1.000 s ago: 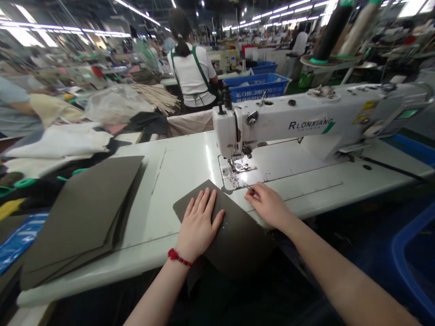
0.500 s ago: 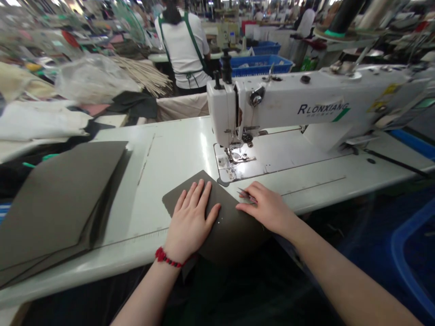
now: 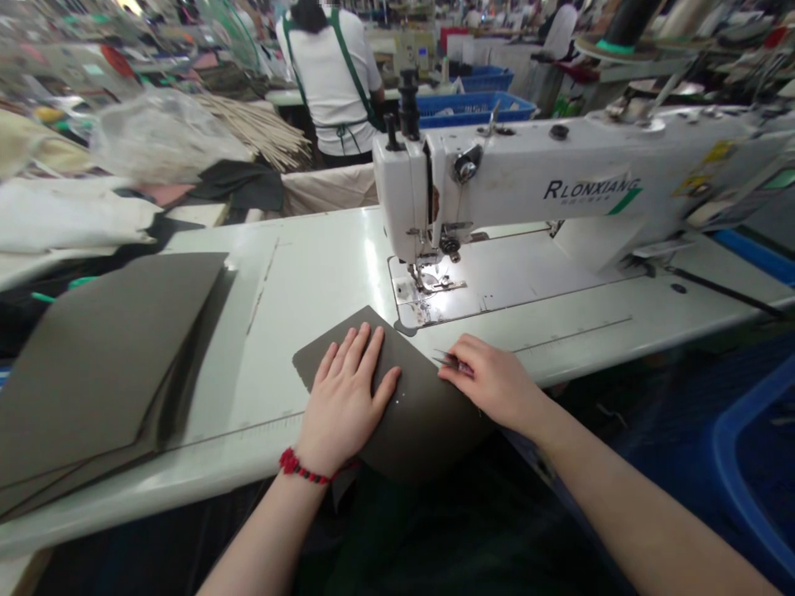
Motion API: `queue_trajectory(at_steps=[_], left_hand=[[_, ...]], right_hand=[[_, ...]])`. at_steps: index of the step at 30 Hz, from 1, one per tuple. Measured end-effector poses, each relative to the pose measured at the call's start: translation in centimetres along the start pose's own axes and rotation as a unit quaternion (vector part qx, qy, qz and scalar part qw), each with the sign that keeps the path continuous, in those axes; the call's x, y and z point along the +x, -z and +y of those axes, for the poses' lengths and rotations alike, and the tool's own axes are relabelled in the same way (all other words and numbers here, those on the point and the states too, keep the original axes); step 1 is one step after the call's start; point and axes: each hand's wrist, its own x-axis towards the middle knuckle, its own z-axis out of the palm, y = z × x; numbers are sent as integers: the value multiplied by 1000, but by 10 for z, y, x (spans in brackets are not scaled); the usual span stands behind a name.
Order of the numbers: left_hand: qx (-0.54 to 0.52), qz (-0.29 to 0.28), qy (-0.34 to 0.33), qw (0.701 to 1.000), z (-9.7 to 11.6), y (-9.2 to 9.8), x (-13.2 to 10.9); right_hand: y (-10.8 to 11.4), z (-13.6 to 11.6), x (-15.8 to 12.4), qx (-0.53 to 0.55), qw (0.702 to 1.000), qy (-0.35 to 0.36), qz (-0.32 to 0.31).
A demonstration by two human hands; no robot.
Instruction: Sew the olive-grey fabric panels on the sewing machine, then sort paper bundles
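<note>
My left hand (image 3: 344,399) lies flat with fingers stretched out on a dark olive fabric piece (image 3: 422,414) that hangs over the front edge of the white sewing table (image 3: 323,281). My right hand (image 3: 493,382) rests on the right edge of the same piece, fingers closed in a pinch on small metal snips (image 3: 450,361) whose tips point left. The white sewing machine (image 3: 527,186) stands just behind, its needle and presser foot (image 3: 428,281) lit, a short way beyond the fabric's far corner.
A stack of the same dark fabric sheets (image 3: 105,364) lies at the table's left. Piles of cloth and a plastic bag (image 3: 155,136) sit behind it. A person in a white shirt (image 3: 332,74) stands beyond, back turned. Blue crates (image 3: 478,108) are behind the machine, a blue bin (image 3: 758,463) at lower right.
The view has dipped and drawn closer to the machine. My right hand with the snips drew back slightly from the needle plate onto the fabric's edge. My left hand stays flat.
</note>
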Motion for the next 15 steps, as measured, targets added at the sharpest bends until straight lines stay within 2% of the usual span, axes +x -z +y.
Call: queue_trajectory(at_steps=[6, 11, 15], left_hand=[[5, -5, 3, 1000, 0, -1, 0], [7, -1, 1, 1000, 0, -1, 0], [4, 1, 1, 1000, 1, -1, 0]], right_hand=[[10, 7, -9, 5, 997, -54, 54], [8, 2, -19, 15, 1000, -25, 3], [9, 4, -21, -11, 999, -34, 35]])
